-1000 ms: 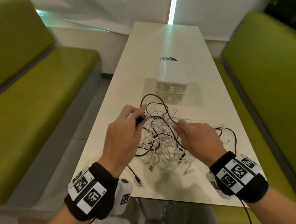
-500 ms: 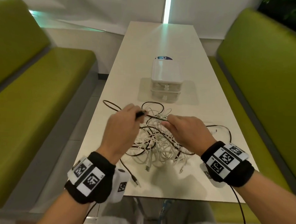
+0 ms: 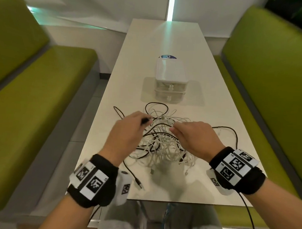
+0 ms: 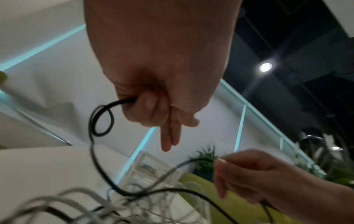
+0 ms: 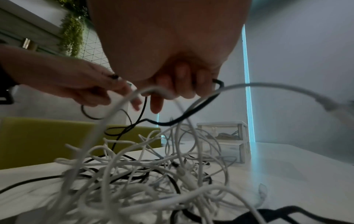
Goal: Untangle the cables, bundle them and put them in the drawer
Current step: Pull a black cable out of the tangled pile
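Black cable (image 3: 147, 120) is pinched in the left hand (image 3: 126, 130), whose curled fingers close round its dark plug end just above the left side of the tangle; the left wrist view shows the cord leaving the fist in a small loop (image 4: 101, 119) and dropping toward the heap. Across from it, the right hand (image 3: 194, 136) hovers over the right side of the pile with its fingers curled; the right wrist view shows them hooked round a black strand (image 5: 217, 82), with a white cable (image 5: 153, 91) draped under the fingertips. Both hands are near each other, fingertips pointing inward over the heap.

Below and between them lies the tangle of cables (image 3: 162, 144), mostly white cords threaded with a few black ones, resting on the near half of the white tabletop (image 3: 217, 103). One black lead trails out to the near left and ends in a metal plug (image 3: 139, 185) close to the tabletop's near edge; another black loop (image 3: 233, 134) arcs out to the right.

Farther along the tabletop, just beyond the tangle, stands a small white drawer unit (image 3: 170, 80) with two stacked translucent drawers, both closed, their knobs facing the person. A round blue sticker (image 3: 167, 57) shows behind it. Green upholstered benches (image 3: 33, 99) flank the tabletop on the left and right.
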{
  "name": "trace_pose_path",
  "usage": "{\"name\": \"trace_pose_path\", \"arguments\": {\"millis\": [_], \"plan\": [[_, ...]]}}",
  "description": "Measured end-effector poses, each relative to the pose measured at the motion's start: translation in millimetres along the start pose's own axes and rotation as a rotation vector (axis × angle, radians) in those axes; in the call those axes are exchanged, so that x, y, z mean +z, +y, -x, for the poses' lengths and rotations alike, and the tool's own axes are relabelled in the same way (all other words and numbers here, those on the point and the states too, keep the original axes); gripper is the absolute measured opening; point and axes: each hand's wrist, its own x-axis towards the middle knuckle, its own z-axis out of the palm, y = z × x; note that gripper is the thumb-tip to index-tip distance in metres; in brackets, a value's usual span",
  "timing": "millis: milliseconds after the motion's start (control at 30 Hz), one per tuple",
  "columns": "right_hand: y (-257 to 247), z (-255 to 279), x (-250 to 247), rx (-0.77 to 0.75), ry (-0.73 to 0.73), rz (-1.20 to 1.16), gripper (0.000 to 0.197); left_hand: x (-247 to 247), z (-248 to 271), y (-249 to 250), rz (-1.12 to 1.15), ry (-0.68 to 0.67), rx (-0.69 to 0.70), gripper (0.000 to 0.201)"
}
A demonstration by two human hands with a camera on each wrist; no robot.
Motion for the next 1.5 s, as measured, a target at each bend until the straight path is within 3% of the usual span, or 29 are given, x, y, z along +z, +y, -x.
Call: {"name": "trace_pose_path", "arguments": {"millis": [67,167,300,400,533,600,667,767,933,1033,1133,1167,1267,1333,1400,1500], "plan": [[-4.5,1.3,0.4,-0.018,0.046,-0.052,0.033,13.7,-2.1,19.5,-0.010,-0.076,0.124,0.037],[-4.0,3.8,-2.3,-0.055,0.120,-0.103,0.016,25.9,-7.9,32.0,-0.102,-0.125,0.168,0.038],[2.0,7.0,-3.5,-0.067,0.080,-0.137,0.026,24.2,-8.7,32.4,-0.035,-0.106,0.196,0.030],[3.9,7.1,-4.5,-0.021,-0.022,-0.305,0.037,14.4,-10.2,19.2,0.118,0.104,0.227,0.018],[6.0,-1.7,-12.6,0.025,0.028,-0.620,0.041,6.7,-3.0,6.4,0.327,0.466,0.190,0.015],[5.2,-5.7,-16.1,-0.019,0.043,-0.599,0.039,12.3,8.0,9.4,0.492,0.583,0.193,0.018],[5.1,-7.7,-19.0,-0.074,0.072,-0.488,0.040,18.2,15.5,13.6,0.666,0.615,0.213,0.023],[9.1,-13.1,-29.8,-0.080,0.134,-0.344,0.042,14.0,14.4,21.9,0.728,0.622,0.245,0.026],[13.5,-26.0,-56.9,-0.073,0.424,-0.188,0.039,-5.6,-2.9,28.7,0.725,0.666,0.321,0.028],[9.5,-23.3,-48.1,-0.026,0.256,-0.169,0.038,1.8,-8.2,6.3,0.583,0.584,0.214,0.025],[6.6,-11.6,-24.3,-0.018,0.013,-0.142,0.032,13.0,-6.9,-17.5,0.276,0.219,-0.064,0.019],[5.1,-7.5,-17.4,-0.033,-0.030,-0.138,0.031,14.8,-3.0,-19.6,0.237,0.143,-0.093,0.016],[-2.5,-0.6,-4.5,-0.083,-0.024,-0.137,0.030,17.1,9.1,-4.9,0.241,0.139,0.067,0.024],[-8.1,-1.0,-2.3,-0.110,0.021,-0.175,0.025,21.8,12.1,15.1,0.156,0.012,0.199,0.031],[-10.1,-1.9,-2.9,-0.132,0.037,-0.220,0.023,28.5,10.6,26.2,0.056,-0.098,0.214,0.038],[-7.2,2.7,-5.0,-0.167,0.016,-0.260,0.036,27.3,6.6,26.8,0.046,-0.040,0.239,0.033]]}}
